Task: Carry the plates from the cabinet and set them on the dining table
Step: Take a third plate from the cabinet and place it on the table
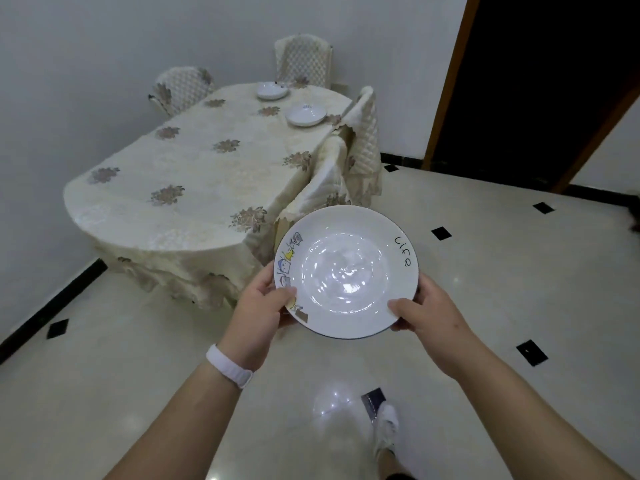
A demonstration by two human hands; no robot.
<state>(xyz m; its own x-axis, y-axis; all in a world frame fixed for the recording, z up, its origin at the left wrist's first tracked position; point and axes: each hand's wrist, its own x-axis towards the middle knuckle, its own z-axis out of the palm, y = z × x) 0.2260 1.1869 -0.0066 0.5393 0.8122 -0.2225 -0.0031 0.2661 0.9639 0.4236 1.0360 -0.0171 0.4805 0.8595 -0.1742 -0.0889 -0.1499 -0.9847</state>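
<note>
White glazed plate held level over the floor, short of the dining table. My left hand and right hand each pinch the near rim, thumbs on top. Two plates already sit at the far end. I'd keep it flat, walk in, skirt the draped chair, set down on bare cloth.
</note>
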